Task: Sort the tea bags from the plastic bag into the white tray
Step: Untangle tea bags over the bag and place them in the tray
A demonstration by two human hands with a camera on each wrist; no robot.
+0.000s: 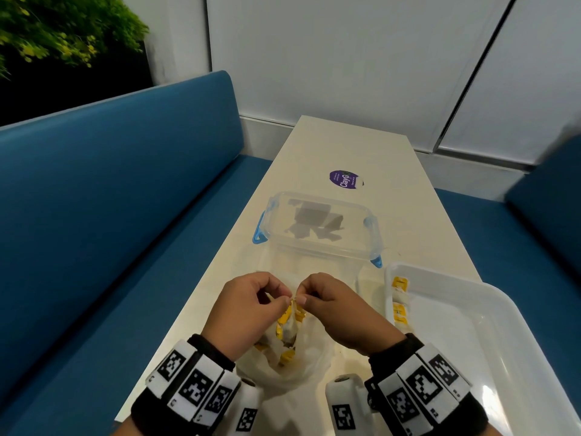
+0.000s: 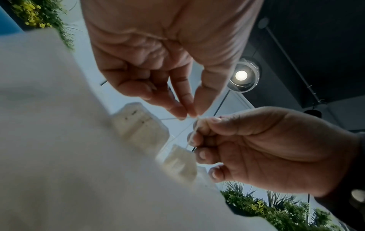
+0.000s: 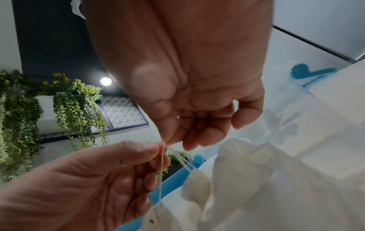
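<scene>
Tea bags [image 1: 287, 328] with yellow tags hang in a small bunch by their thin white strings [image 3: 162, 168], just above the open mouth of the plastic bag [image 1: 284, 366], which sits on the near part of the table [image 1: 352, 146]. More yellow-tagged ones lie inside that bag. Both hands meet at the top of the bunch: the left hand [image 1: 251, 305] pinches the strings between thumb and fingertips, and the right hand [image 1: 341, 309] pinches them from the other side, thumb against forefinger, the fingertips of the two hands nearly touching. The remaining fingers of each hand are curled in toward the palm. In the wrist views two pale paper bags dangle below the pinch, one string running straight down and others slanting off to the side.

To the right stands the white tray [image 1: 490, 313], with a few tea bags [image 1: 399, 305] lined up along its left wall. Beyond the hands sits a clear plastic box [image 1: 317, 228] with blue clips, and farther along the table is a round purple sticker [image 1: 345, 179]. A blue bench [image 1: 110, 190] runs along the left side.
</scene>
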